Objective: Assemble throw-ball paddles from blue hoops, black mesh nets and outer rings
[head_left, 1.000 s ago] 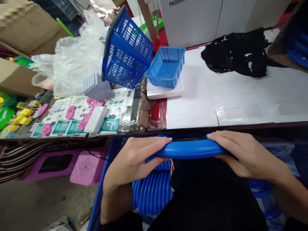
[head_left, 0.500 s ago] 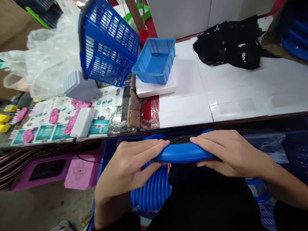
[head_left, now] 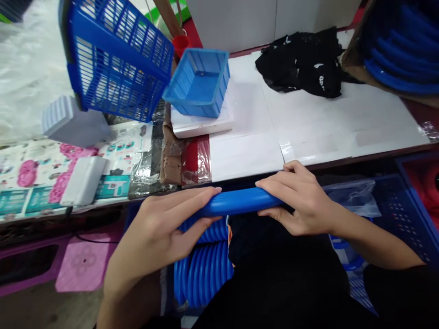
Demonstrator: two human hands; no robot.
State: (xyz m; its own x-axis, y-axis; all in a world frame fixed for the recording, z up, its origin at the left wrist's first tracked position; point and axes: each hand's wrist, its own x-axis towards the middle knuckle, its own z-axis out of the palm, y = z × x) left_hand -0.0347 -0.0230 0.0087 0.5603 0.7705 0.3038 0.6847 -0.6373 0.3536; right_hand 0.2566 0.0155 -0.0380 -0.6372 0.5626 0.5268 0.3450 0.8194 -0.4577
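Both hands grip one blue plastic ring [head_left: 236, 202], seen edge-on just below the table's front edge. My left hand [head_left: 164, 226] clasps its left end, fingers stretched along the top. My right hand [head_left: 298, 198] pinches its right end between fingers above and thumb below. A stack of the same blue rings [head_left: 202, 269] stands on edge under my left hand. Black cloth [head_left: 274, 256] hangs below the ring onto my lap.
On the white table [head_left: 325, 128] lie a small blue tray [head_left: 197, 82], a tilted blue mesh basket [head_left: 113, 59] and a black cloth heap [head_left: 302, 64]. More blue rings fill a box [head_left: 398, 50] at the far right. A blue crate [head_left: 401, 210] stands at my right.
The view has swung to the right and down. My hands have come closer together along the ring, and the ring has tipped so only its edge shows.
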